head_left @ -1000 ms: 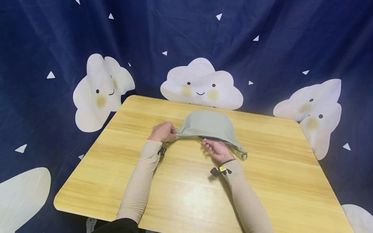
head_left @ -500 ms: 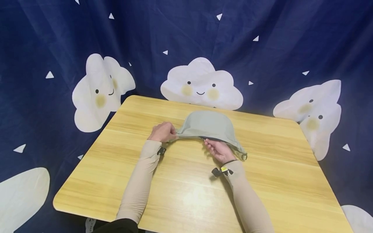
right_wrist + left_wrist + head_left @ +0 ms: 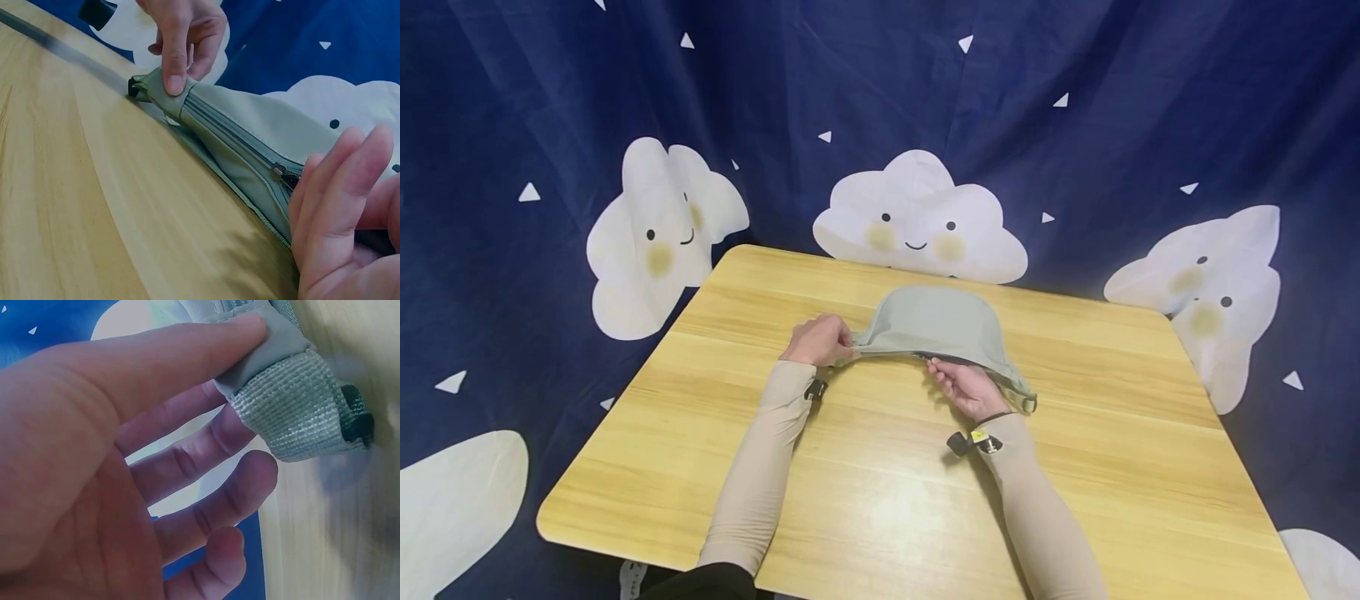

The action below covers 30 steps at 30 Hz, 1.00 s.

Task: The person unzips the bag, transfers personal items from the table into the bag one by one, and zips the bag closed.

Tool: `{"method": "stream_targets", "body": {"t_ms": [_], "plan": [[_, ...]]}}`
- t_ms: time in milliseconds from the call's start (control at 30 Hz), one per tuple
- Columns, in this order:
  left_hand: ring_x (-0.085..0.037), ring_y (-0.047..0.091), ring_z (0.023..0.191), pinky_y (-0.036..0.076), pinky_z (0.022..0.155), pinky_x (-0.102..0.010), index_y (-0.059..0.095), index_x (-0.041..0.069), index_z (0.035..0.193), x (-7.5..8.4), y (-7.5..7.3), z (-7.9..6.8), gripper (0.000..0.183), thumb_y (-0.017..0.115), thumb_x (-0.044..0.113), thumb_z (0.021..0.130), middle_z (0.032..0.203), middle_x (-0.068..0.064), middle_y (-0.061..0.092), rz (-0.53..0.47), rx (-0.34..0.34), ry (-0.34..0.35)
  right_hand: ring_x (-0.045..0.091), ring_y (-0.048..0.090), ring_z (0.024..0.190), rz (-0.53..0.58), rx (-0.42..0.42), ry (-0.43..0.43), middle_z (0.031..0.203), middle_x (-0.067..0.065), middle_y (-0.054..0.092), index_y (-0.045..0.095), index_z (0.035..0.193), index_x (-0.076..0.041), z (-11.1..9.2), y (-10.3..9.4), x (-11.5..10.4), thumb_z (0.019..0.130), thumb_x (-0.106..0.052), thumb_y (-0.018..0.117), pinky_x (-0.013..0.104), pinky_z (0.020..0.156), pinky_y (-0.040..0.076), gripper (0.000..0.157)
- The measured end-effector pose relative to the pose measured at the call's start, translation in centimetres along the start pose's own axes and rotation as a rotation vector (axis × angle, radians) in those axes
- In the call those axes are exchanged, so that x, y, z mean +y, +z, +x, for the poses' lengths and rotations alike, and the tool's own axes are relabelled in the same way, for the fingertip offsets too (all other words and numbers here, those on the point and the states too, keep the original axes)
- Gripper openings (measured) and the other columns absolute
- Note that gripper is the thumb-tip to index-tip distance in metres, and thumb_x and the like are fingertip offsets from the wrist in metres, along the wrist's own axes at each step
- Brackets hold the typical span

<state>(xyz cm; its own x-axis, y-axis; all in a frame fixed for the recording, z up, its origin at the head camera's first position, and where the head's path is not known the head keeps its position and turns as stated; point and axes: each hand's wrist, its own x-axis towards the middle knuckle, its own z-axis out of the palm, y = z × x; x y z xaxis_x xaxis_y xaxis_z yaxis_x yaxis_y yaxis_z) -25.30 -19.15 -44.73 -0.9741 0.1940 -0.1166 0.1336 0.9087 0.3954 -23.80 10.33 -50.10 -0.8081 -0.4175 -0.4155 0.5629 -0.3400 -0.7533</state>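
Note:
A grey-green waist bag (image 3: 936, 321) rests toward the back middle of the table, its curved side facing away. At its left end my left hand (image 3: 822, 340) pinches the tapered corner between thumb and fingers, just beside the woven strap tab (image 3: 290, 406). My right hand (image 3: 964, 390) is at the near edge of the bag, palm turned up, thumb and index finger on the zipper pull (image 3: 289, 180). From the left corner to the slider the zipper (image 3: 234, 137) lies closed; past it, a dark opening shows in the head view. My right fingers partly cover the pull.
The wooden table (image 3: 880, 500) has rounded corners. Behind it hangs a dark blue curtain (image 3: 775, 83) with cloud prints. A strap buckle (image 3: 1028, 403) lies at the bag's right end. Each wrist bears a small camera.
My right hand has shifted very slightly to the right along the bag's near edge. The left hand and the bag stay where they were.

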Motion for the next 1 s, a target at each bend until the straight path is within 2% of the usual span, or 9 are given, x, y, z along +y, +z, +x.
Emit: {"method": "stream_targets", "body": {"t_ms": [433, 633, 1000], "plan": [[-0.019, 0.059, 0.074, 0.046, 0.071, -0.04, 0.077, 0.023, 0.077, -0.1, -0.09, 0.07, 0.017, 0.083, 0.035, 0.086, 0.087, 0.004, 0.073, -0.003, -0.008, -0.009, -0.001, 0.056, 0.063, 0.012, 0.003, -0.002, 0.083, -0.002, 0.069, 0.066, 0.097, -0.006, -0.37, -0.3, -0.16, 0.108, -0.005, 0.044, 0.008, 0.051, 0.042, 0.024], [-0.019, 0.058, 0.073, 0.044, 0.071, -0.039, 0.076, 0.023, 0.076, -0.07, -0.02, -0.03, 0.017, 0.083, 0.034, 0.086, 0.085, 0.004, 0.072, -0.01, -0.019, -0.018, 0.0, 0.058, 0.064, 0.029, 0.007, 0.018, 0.085, 0.0, 0.069, 0.065, 0.1, -0.004, -0.53, -0.3, -0.24, 0.108, -0.004, 0.044, 0.008, 0.056, 0.046, 0.023], [-0.019, 0.058, 0.073, 0.045, 0.071, -0.04, 0.077, 0.022, 0.077, -0.4, -0.08, -0.07, 0.018, 0.083, 0.036, 0.086, 0.087, 0.004, 0.073, -0.009, -0.017, -0.016, 0.004, 0.065, 0.069, 0.055, 0.04, 0.024, 0.087, 0.002, 0.071, 0.068, 0.095, -0.004, -0.65, -0.67, -0.28, 0.108, -0.003, 0.044, 0.011, 0.064, 0.053, 0.027]]}}
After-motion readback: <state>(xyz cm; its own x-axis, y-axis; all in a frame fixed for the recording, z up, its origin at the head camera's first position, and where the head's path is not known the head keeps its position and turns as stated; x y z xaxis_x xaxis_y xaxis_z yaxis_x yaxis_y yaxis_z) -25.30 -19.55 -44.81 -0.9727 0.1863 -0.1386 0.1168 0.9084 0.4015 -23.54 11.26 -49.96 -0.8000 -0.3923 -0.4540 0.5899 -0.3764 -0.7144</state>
